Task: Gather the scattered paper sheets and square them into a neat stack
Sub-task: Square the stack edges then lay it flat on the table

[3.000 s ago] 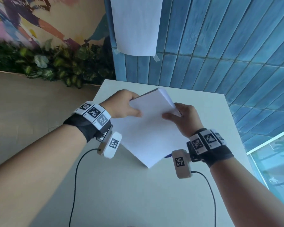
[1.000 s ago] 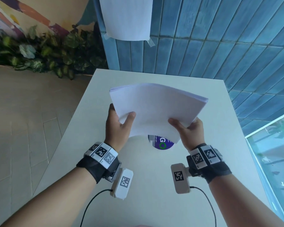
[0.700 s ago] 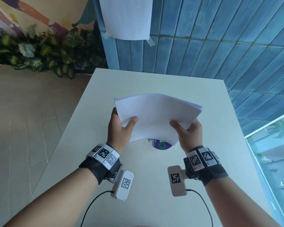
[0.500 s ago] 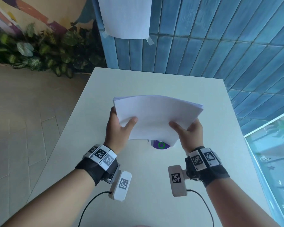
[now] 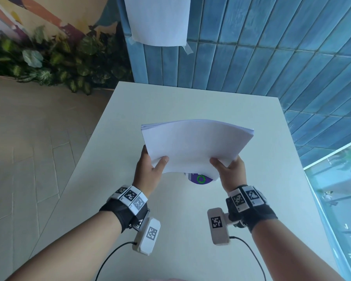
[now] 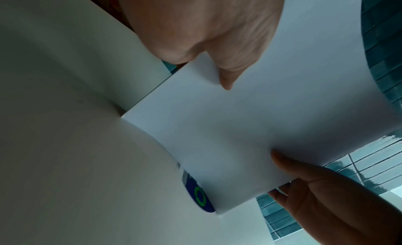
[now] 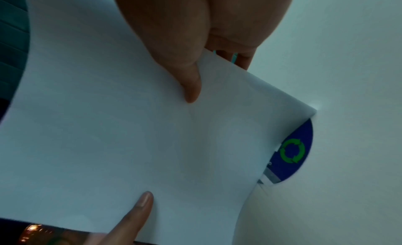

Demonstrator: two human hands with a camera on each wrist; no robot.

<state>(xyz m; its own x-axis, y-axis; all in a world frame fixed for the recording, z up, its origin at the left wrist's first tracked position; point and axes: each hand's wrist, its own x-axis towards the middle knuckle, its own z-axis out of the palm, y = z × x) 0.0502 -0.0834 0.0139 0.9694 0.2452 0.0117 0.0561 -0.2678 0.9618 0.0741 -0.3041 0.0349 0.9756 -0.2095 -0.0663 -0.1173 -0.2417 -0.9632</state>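
Note:
A stack of white paper sheets point(image 5: 195, 147) stands tilted on its lower edge on the white table point(image 5: 170, 104), its face bowed toward me. My left hand point(image 5: 150, 165) grips its left side, thumb on the front and fingers behind. My right hand point(image 5: 229, 169) grips the right side the same way. The left wrist view shows the stack point(image 6: 250, 128) with my left thumb on it. The right wrist view shows the stack point(image 7: 108, 128) under my right thumb. The top edge shows several sheet edges, slightly fanned.
A round blue sticker with a green arrow ring point(image 5: 200, 179) lies on the table under the stack's lower edge. A white sheet point(image 5: 157, 19) is taped to the blue tiled wall behind. Plants point(image 5: 49, 61) line the floor at left. A window point(image 5: 340, 189) runs along the right.
Three seconds ago I held the stack as a diamond, one corner down. Since then it has turned long edge down; in the last second it dropped a little and stayed there.

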